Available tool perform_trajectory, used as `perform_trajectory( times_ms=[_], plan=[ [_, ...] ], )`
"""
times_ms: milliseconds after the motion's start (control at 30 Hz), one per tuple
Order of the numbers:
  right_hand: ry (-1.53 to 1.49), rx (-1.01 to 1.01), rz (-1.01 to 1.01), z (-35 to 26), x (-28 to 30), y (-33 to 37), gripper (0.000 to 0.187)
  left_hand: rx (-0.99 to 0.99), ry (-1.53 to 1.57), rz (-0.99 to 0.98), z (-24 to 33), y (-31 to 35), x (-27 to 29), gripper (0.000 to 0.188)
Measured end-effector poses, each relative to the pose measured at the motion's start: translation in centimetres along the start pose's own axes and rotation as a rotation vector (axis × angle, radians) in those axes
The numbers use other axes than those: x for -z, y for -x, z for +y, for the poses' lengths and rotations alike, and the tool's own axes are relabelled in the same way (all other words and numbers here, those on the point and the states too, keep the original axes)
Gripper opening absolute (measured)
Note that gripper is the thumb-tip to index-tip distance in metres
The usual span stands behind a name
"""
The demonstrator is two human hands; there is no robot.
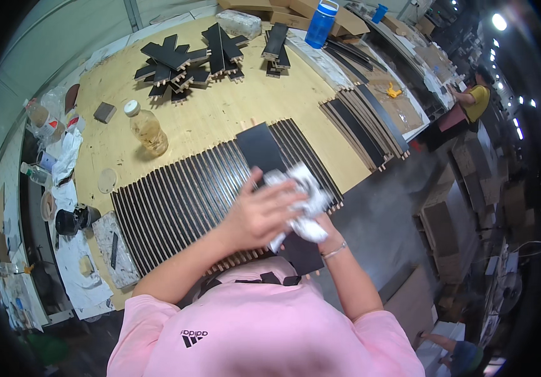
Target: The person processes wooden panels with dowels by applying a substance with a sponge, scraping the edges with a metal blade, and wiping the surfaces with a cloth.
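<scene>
A crumpled white cloth (pixel 311 198) is between my hands, over a flat black board (pixel 261 147). My left hand (pixel 261 217) is slightly blurred, its fingers stretched out and apart against the cloth's left side. My right hand (pixel 330 235) grips the cloth from the right; the cloth covers most of its fingers. The board lies crosswise on a long row of black slats (pixel 182 195) standing on edge, packed side by side, with small wooden dowels at their ends. The board's near end reaches toward my shirt.
A capped bottle of brownish contents (pixel 146 129) stands beyond the row. Black boards are piled (pixel 173 66) at the back, near a blue bottle (pixel 322 25). More slats (pixel 364 129) lie at the right edge. A dark cup (pixel 85 217) stands left. Another person (pixel 474 103) is far right.
</scene>
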State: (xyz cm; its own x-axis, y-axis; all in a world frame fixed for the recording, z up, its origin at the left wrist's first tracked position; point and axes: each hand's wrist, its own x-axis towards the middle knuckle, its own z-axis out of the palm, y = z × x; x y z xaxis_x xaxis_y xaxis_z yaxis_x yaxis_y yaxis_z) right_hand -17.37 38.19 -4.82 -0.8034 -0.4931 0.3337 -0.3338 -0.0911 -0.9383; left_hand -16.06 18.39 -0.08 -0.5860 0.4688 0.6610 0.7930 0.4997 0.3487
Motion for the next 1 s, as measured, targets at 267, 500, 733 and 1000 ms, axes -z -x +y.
perform_trajectory(
  times_ms=[267,500,733,1000],
  plan=[
    [-0.567,-0.659,-0.123,-3.2,-0.2,1.6,0.065,0.764,0.343,0.533,-12.7,1.6,3.3,0.019],
    [-0.561,-0.608,-0.047,-3.3,0.4,1.9,0.067,0.920,1.144,0.704,-6.1,0.6,3.5,0.025],
    [-0.537,-0.682,-0.013,-3.2,0.4,2.1,0.069,0.939,1.186,0.640,-5.0,-0.4,1.9,0.022],
    [-0.609,-0.705,0.017,-3.2,0.8,3.0,0.067,0.912,0.777,0.653,-8.1,4.0,1.9,0.018]
  ],
)
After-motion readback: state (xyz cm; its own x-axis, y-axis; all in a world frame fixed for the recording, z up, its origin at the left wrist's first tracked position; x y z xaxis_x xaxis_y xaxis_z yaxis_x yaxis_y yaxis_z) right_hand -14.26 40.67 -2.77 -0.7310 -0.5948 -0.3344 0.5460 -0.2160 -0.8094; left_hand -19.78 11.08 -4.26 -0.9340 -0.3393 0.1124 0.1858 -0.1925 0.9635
